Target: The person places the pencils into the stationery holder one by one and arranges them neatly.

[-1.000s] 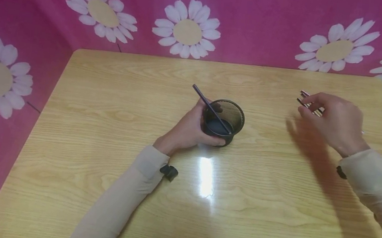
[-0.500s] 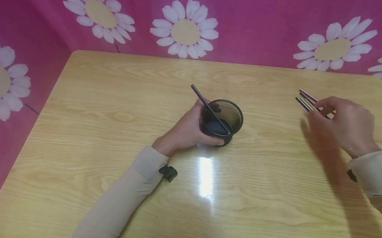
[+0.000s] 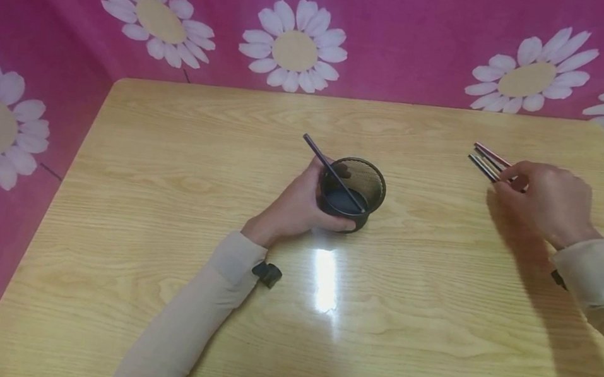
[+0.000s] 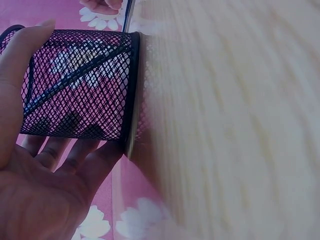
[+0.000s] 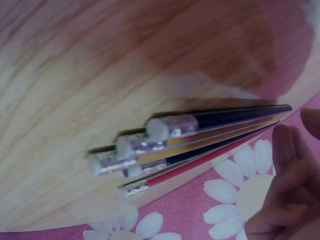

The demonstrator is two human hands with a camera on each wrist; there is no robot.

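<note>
My left hand [image 3: 294, 203] grips a black mesh pencil cup [image 3: 363, 177] on the table, thumb on the near side and fingers round the far side. A dark pencil [image 3: 322, 158] leans inside the cup, its upper end sticking out over the rim to the left. To the right, my right hand [image 3: 555, 203] hovers over several pencils [image 3: 485, 165] lying side by side on the table. In the right wrist view, navy, yellow and red pencils [image 5: 225, 119] with white erasers show, and the thumb and fingers [image 5: 286, 150] stand apart with nothing visible between them.
The wooden table [image 3: 153, 271] spreads under both hands and reflects a bright light. Behind it hangs a magenta cloth [image 3: 407, 43] printed with white daisies, close to the far and left edges.
My right hand has shifted to the right along the pencils, showing more of their far ends, then stayed nearly in place. The left hand and the cup have not moved.
</note>
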